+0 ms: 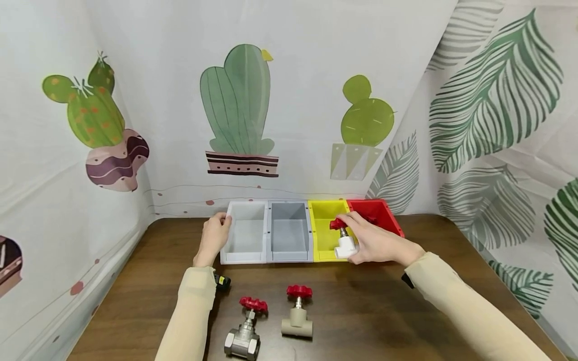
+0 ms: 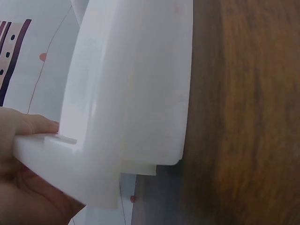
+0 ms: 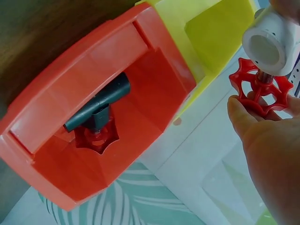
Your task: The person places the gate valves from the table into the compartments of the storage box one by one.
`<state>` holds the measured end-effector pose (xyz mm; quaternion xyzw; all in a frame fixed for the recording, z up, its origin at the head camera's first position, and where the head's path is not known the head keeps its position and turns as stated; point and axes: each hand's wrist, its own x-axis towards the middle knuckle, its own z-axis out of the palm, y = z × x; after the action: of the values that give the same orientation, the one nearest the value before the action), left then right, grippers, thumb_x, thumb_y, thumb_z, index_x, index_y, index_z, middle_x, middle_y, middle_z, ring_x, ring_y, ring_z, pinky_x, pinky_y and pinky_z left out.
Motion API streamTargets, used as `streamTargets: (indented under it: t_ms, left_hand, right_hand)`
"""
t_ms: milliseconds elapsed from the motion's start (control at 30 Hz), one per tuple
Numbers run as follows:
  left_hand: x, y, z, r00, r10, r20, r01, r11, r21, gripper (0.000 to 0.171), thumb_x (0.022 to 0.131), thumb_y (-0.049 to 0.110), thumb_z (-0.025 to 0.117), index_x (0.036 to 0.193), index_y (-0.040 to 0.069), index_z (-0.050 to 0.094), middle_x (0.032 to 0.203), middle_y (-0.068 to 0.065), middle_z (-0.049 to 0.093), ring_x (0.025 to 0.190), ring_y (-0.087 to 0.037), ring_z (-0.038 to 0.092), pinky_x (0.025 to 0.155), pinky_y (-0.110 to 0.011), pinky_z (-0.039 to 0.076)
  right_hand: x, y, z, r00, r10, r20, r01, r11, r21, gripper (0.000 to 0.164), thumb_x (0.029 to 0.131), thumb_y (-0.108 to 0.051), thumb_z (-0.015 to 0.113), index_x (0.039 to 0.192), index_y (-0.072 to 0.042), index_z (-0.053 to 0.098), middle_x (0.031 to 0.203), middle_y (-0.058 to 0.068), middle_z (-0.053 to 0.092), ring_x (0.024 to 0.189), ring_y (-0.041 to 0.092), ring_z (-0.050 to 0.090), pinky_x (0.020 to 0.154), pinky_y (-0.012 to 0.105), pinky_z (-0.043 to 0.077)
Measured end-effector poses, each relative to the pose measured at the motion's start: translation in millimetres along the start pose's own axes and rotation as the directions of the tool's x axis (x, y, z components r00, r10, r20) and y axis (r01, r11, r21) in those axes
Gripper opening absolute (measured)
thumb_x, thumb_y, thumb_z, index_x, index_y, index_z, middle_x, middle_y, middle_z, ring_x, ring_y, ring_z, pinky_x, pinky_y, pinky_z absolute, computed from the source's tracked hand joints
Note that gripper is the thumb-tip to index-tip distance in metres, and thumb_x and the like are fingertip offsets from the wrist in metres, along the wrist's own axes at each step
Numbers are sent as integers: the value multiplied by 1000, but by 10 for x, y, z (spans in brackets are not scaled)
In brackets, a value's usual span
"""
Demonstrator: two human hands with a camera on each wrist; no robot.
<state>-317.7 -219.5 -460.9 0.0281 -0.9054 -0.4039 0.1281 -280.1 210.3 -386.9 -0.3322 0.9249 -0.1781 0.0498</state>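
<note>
My right hand [image 1: 377,240] holds a white plastic valve [image 1: 345,247] with a red handwheel over the yellow bin [image 1: 322,255]. In the right wrist view its fingers grip the red handwheel [image 3: 260,89]. My left hand [image 1: 214,235] grips the left rim of the white bin [image 1: 244,257]; thumb and fingers pinch that edge in the left wrist view. Inside the red bin [image 3: 154,84] lies a dark valve [image 3: 99,108] with a red handwheel. On the table, nearer to me, are a metal valve [image 1: 243,341] and a beige valve [image 1: 297,323], both with red handwheels.
A grey bin [image 1: 289,254] stands between the white and yellow bins, all joined in one row on the brown wooden table [image 1: 361,311]. Behind the row hangs a white cloth [image 1: 298,100] printed with cacti and leaves.
</note>
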Motion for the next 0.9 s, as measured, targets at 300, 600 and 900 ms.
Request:
streamTargets:
  t_ms: [300,600,900]
  left_hand:
    - [-3,-11,-6,1000,5,2,-5,1000,0,35,103,24,48,121,-3,61,83,-11,57,65,-23,49,57,-33,41]
    - [3,-6,2,1000,2,0,-2,1000,-2,34,103,24,48,121,-3,61,82,-11,57,64,-22,49,56,-33,41]
    - [-5,-8,3,1000,7,0,-7,1000,-17,34,103,23,48,120,-5,61,79,-11,56,61,-22,48,54,-33,39]
  right_hand:
    - [207,69,19,1000,14,-17,-14,1000,-13,99,69,-27,87,148,-13,30,136,2,37,112,16,46,81,29,53]
    - [436,108,54,999,41,9,-41,999,-12,99,71,-26,85,150,-8,29,142,9,33,113,23,46,83,37,53]
    - [643,180,163,995,95,37,-92,993,-72,98,71,-25,84,151,-7,29,135,8,39,102,19,49,83,31,51]
